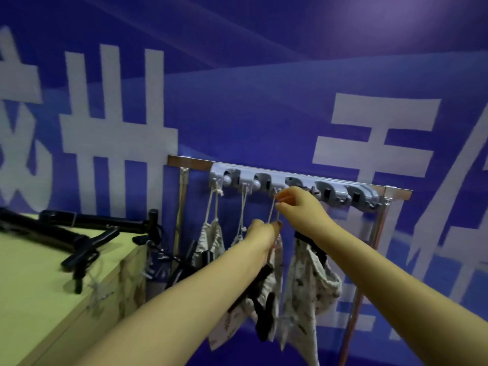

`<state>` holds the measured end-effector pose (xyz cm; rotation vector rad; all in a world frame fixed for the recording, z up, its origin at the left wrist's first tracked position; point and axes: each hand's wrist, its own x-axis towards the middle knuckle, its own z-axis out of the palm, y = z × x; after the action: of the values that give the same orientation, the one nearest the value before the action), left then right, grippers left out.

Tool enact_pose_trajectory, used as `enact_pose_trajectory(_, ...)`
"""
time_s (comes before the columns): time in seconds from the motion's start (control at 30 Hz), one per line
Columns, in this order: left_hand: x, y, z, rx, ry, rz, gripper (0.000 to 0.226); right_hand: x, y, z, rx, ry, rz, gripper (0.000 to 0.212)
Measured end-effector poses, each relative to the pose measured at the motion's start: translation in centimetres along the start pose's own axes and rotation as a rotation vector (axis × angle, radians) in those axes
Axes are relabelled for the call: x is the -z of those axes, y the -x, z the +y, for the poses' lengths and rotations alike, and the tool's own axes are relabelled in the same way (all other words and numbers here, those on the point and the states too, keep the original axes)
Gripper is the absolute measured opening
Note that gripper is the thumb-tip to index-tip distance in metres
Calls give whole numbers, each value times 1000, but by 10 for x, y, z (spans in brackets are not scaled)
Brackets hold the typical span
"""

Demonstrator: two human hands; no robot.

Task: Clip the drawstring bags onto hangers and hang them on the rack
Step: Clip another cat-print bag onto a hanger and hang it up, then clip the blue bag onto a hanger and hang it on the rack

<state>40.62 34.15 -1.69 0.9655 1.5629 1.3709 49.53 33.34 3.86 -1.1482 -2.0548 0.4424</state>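
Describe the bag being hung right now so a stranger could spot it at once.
Start at the grey hook strip on the rack against the blue wall. From its third hook from the left, a pale cord drops to the left hand, with the right hand pinching it above. The printed bag below that hand is it: only its cord is held by hands.

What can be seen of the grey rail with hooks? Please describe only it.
The rail is a long pale grey strip, plastic by its look, fixed along a brown bar atop a metal frame. It carries five rounded clamps with small hooks beside them. Two bags hang from its left hooks. The right hand pinches a cord at the third hook.
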Motion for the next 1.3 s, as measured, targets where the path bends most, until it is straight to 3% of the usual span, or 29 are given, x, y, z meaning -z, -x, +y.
enact_pose_trajectory(0.07, 24, 5, 5, 18, -23, 34, 56, -15, 3, -21, 54, -11, -56, 22)
enact_pose_trajectory(0.2, 118, 31, -1, -40, 18, 132, 25, -71, 14, -80, 182, -86, -165, 14)
enact_pose_trajectory(0.3, 192, 67, -13, -56, 41, 249, 8, -115, 26, -124, 249, -112, -236, 19)
enact_pose_trajectory(0.4, 266, 104, -26, -38, 46, 374, 26, -160, 47, -169, 313, -145, -338, 20)
enact_pose_trajectory(0.57, 382, 156, -64, 45, -18, 648, 24, -231, 88, -230, 424, -83, -539, 22)
enact_pose_trajectory(0.73, 460, 182, -111, 67, -86, 757, 23, -293, 111, -240, 395, 58, -623, 27)
enact_pose_trajectory(0.83, 483, 186, -132, 77, -74, 784, 17, -311, 116, -240, 366, 125, -654, 28)
enact_pose_trajectory(0.93, 496, 182, -144, 70, -130, 805, 27, -324, 118, -239, 332, 162, -645, 27)
enact_pose_trajectory(1.1, 504, 178, -150, 107, -567, 914, 19, -337, 116, -237, 306, 212, -624, 21)
enact_pose_trajectory(1.3, 512, 181, -151, 98, -768, 963, 35, -348, 116, -238, 315, 218, -591, 19)
